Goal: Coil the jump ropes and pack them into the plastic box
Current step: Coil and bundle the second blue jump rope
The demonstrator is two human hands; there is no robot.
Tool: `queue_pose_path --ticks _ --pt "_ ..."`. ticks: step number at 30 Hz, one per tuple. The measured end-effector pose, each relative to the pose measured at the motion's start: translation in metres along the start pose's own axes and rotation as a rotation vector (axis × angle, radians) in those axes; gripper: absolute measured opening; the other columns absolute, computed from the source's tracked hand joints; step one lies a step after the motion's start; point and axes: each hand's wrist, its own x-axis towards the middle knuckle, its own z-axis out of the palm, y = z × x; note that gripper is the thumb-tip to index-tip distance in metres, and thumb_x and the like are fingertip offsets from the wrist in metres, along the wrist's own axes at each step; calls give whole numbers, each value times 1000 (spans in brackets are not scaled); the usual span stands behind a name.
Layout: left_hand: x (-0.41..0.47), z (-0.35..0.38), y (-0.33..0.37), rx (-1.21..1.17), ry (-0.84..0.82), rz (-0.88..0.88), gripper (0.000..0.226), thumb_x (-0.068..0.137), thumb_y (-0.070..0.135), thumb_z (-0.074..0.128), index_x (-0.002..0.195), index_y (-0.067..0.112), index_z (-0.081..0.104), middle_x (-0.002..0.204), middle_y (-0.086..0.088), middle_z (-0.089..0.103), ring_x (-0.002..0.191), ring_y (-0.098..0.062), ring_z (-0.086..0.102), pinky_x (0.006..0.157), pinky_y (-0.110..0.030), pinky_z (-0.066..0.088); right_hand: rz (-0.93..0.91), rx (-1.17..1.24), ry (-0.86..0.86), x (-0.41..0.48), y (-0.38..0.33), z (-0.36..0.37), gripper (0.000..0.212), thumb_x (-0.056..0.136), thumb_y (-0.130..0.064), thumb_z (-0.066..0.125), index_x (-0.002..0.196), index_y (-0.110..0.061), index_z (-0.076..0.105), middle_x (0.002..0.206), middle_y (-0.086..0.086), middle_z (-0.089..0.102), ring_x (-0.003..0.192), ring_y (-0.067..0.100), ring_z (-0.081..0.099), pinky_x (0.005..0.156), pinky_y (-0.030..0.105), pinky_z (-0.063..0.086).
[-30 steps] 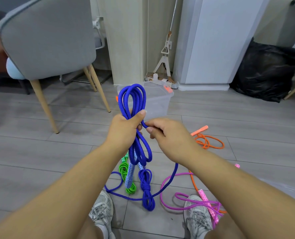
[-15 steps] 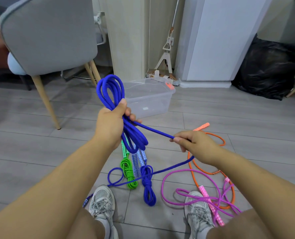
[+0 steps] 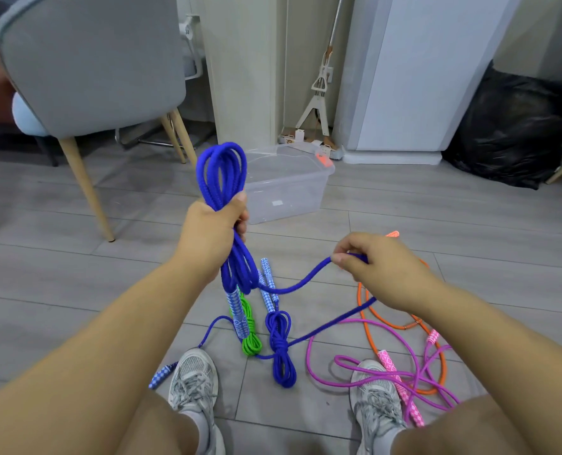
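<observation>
Left hand (image 3: 212, 234) grips blue rope (image 3: 222, 169), roughly upright.

A braided cloth weave, matt and slightly rough, is shown by the long dark-blue jump rope (image 3: 222, 165), and the same is seen on the coiled bright-green rope (image 3: 251, 344). The thin magenta cord (image 3: 307, 353) and the thin orange cord (image 3: 366, 326) are seen as smooth, faintly glossy plastic. The rectangular storage box (image 3: 289, 195) is formed of clear, smooth plastic. The grey chair back (image 3: 92, 60) is covered in matt cloth and carried on pale wooden legs (image 3: 87, 195). The crumpled black bag (image 3: 509, 126) is glossy plastic film; the grey plank floor (image 3: 59, 274) is finished matt.
</observation>
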Motion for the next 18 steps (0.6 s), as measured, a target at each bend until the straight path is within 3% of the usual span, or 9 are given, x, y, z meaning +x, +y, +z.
queue_pose_path --ticks 6,13,18 --pt "-12 19 -7 166 -80 -39 30 96 22 51 69 10 55 60 3 56 45 -5 54 54 -24 47 -86 195 -11 1 -41 2 10 91 -29 56 83 -24 60 58 -9 54 52 -2 49 53 10 36" --pt "-19 32 -8 159 -96 -67 29 95 25 52 74 6 58 48 3 56 42 -9 54 54 -26 48 -73 275 114 19 -57 21 17 91 -32 55 75 -27 54 57 -9 54 53 5 48 57 23 39" --pt "-19 35 -7 73 -26 -121 40 96 28 51 62 8 56 40 5 53 36 -7 50 43 -17 44 -74 210 171 27 -65 22 17 92 -34 53 79 -22 56 56 -13 51 58 4 48 57 18 37"
